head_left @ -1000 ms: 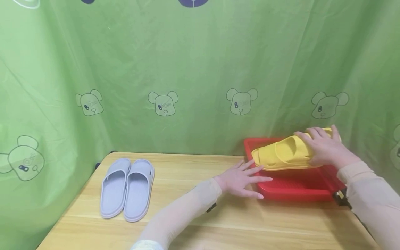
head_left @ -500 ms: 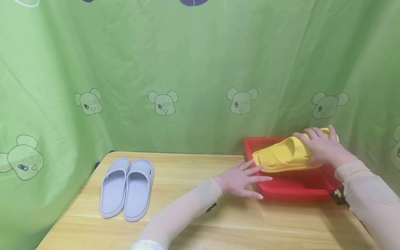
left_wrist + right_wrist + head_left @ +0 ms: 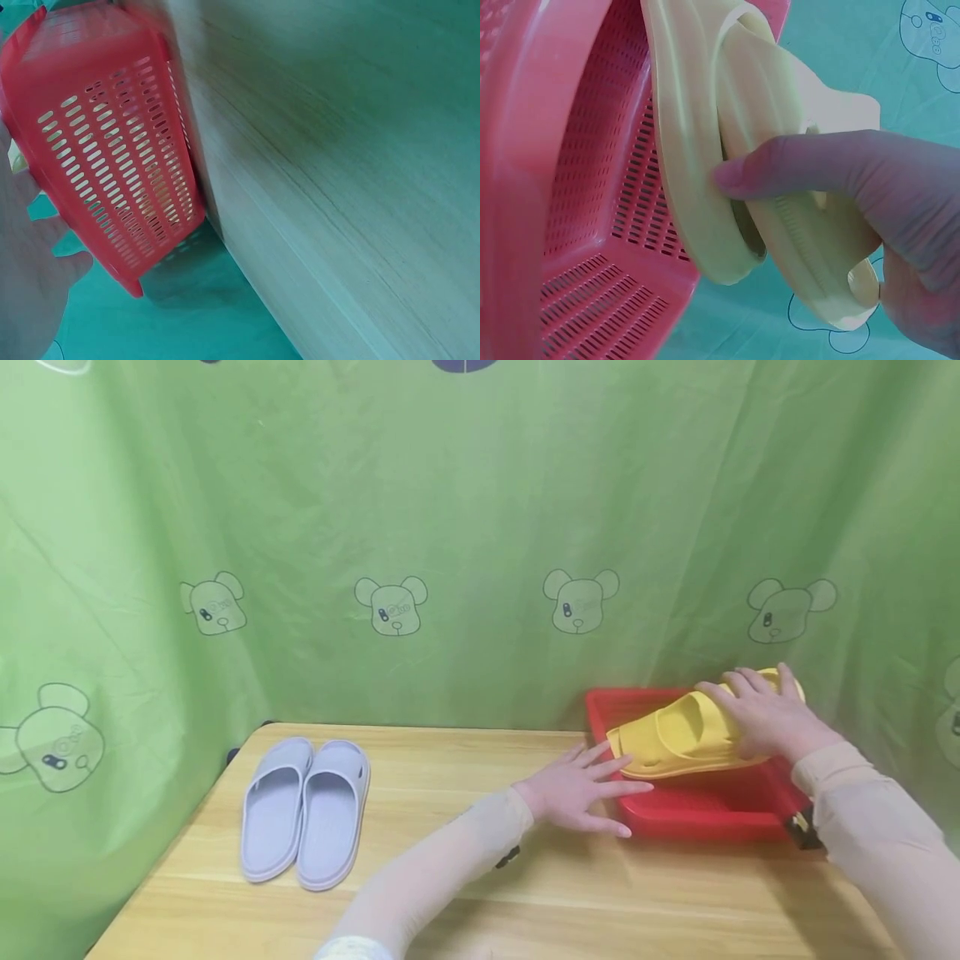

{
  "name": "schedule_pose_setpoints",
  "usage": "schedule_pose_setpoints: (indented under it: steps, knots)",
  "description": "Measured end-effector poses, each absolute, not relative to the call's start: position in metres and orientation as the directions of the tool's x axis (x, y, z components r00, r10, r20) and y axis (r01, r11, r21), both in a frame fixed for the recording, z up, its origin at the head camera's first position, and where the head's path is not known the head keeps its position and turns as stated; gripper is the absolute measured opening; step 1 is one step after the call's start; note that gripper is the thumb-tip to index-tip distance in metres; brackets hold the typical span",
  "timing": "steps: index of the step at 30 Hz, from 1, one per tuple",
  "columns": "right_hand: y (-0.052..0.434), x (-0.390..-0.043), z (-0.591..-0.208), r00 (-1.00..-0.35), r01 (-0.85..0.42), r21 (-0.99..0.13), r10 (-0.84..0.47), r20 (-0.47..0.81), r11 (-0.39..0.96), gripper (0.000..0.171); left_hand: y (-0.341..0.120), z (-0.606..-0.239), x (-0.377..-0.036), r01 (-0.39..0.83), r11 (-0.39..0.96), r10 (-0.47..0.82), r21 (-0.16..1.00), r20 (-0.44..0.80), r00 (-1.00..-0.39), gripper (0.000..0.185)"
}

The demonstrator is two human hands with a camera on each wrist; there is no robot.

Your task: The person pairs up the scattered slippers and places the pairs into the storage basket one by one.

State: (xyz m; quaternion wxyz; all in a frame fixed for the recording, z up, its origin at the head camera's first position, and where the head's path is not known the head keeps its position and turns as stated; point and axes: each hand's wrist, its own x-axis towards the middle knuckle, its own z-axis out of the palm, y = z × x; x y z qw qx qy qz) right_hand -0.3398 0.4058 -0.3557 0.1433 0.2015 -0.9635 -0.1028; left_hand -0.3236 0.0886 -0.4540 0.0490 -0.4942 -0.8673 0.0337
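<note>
My right hand [image 3: 768, 714] grips a pair of yellow slippers [image 3: 678, 735] by the heel end. They tilt over the red basket [image 3: 712, 827], heels higher, toes down by its left side. In the right wrist view the thumb presses on the yellow slippers [image 3: 694, 142], two lying against each other. My left hand [image 3: 573, 789] has its fingers spread at the basket's left rim, close to the slipper toes. In the left wrist view the left hand [image 3: 34, 262] is partly cut off beside the slotted red basket [image 3: 112, 150].
Two grey slippers [image 3: 300, 814] lie side by side at the left of the wooden table [image 3: 450, 760]. A green curtain [image 3: 480, 527] with bear heads hangs behind the table and along its sides. The basket stands at the table's back right.
My right hand has shifted slightly left with the yellow slippers, and their toe end has sunk a little. The left hand and the grey slippers have stayed in place.
</note>
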Motion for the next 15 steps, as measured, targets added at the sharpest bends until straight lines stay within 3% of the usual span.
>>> schedule_pose_setpoints:
  steps: [7,15]
  knots:
    - [0.4020,-0.3390,-0.3567,-0.876,-0.354,0.253,-0.414,0.247,0.900,0.097,0.0891,-0.4558,-0.3255,0.857,0.505,0.863,-0.102,0.056,-0.502,0.073]
    - [0.3969,-0.3393,-0.3624,-0.815,-0.386,0.309,-0.478,0.328,0.869,0.085,0.0892,-0.4580,-0.3261,0.856,0.508,0.861,-0.100,0.059,-0.504,0.074]
